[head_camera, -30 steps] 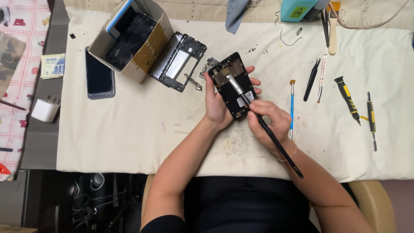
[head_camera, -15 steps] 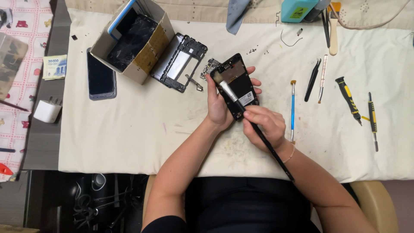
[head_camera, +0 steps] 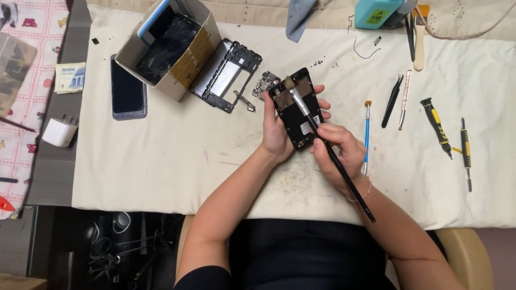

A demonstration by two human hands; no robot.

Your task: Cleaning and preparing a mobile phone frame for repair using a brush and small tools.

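My left hand [head_camera: 277, 131] grips an opened black phone body [head_camera: 297, 110], its inner side facing up, over the cream cloth [head_camera: 161, 161]. My right hand [head_camera: 338, 150] holds a long black-handled brush [head_camera: 338, 161] with a silver ferrule. The bristle end rests on the upper part of the phone's inside. The handle slants down to the right past my wrist.
A cardboard box [head_camera: 172, 45] with cracked screens stands at the back left, a black phone frame [head_camera: 228, 75] leaning beside it. A dark phone [head_camera: 128, 88] lies further left. On the right lie tweezers [head_camera: 392, 100], a blue-handled brush [head_camera: 367, 134] and screwdrivers [head_camera: 436, 126]. A white charger [head_camera: 59, 132] sits left.
The brush tip has slid up along the phone's inside toward its top edge. My left hand keeps the phone in about the same place.
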